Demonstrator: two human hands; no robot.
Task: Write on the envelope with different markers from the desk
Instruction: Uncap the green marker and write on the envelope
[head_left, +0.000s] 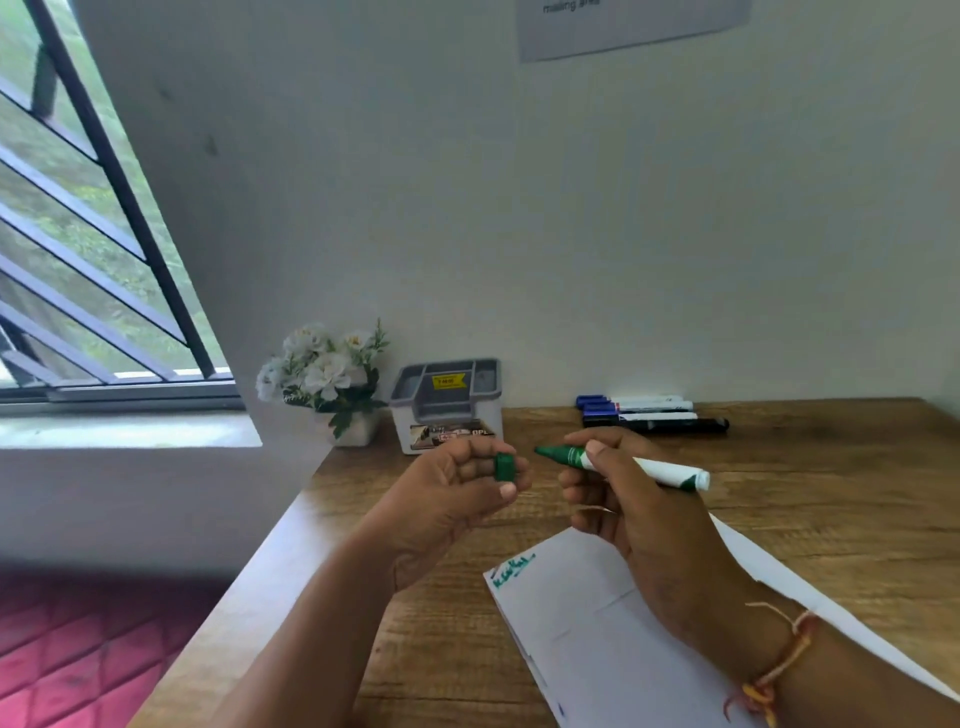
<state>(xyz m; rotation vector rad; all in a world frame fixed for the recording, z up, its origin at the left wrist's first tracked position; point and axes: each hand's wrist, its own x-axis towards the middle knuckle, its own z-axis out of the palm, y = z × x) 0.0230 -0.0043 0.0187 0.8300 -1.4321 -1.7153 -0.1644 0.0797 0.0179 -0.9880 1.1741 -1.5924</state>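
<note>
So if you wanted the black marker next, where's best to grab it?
Probably mid-barrel, pinched from above and from the near side. The black marker lies flat, lengthwise along the desk, at the front of the row; the other markers lie close behind it, so the far side is crowded.

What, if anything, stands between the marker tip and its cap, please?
Nothing visible: only open air separates the cap in the left hand from the tip of the marker in the right hand.
</note>
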